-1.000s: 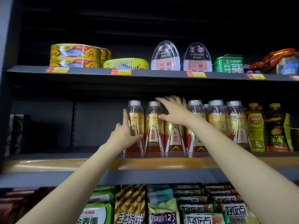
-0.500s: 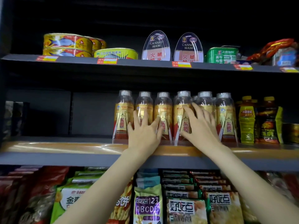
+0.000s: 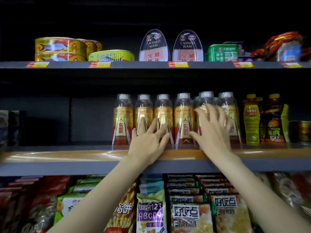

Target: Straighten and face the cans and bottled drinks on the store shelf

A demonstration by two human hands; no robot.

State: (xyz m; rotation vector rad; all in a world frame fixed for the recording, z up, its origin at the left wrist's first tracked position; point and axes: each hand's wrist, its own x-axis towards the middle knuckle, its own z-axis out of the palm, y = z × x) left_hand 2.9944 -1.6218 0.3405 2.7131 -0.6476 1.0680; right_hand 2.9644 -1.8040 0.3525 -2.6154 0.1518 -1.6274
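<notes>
From the head view, a row of clear-topped bottled drinks (image 3: 184, 120) with gold and red labels stands on the middle shelf (image 3: 67, 155), near its front edge, six across with more behind on the right; the left hand (image 3: 149, 140) lies with fingers spread and straight against the labels of the second and third bottles, pressing and curled round nothing; the right hand (image 3: 212, 130) is likewise spread flat over the fifth bottle, its thumb reaching toward the fourth, though motion blur hides exactly where the fingertips sit. To the right of the row stand yellow bottles (image 3: 251, 121) and dark bottles (image 3: 273, 121), touching one another; on the top shelf sit flat fish cans (image 3: 59, 47), a yellow-green can (image 3: 111, 55), two canned ham tins (image 3: 154, 46) upright on edge, and a green tin (image 3: 222, 52); below, snack bags (image 3: 150, 214) fill the lowest level.

By my judgement the bottles are full and moderately heavy, stiff enough to take a push yet tall and narrow, so a shove high up could tip one into its neighbours; the shrink film looks glossy and probably slippery, so a flat palm low on the label slides them best, while turning one to face forward calls for a grip round the waist or the cap. The label on the fifth bottle is hidden by the hand, so I cannot tell how it faces.
</notes>
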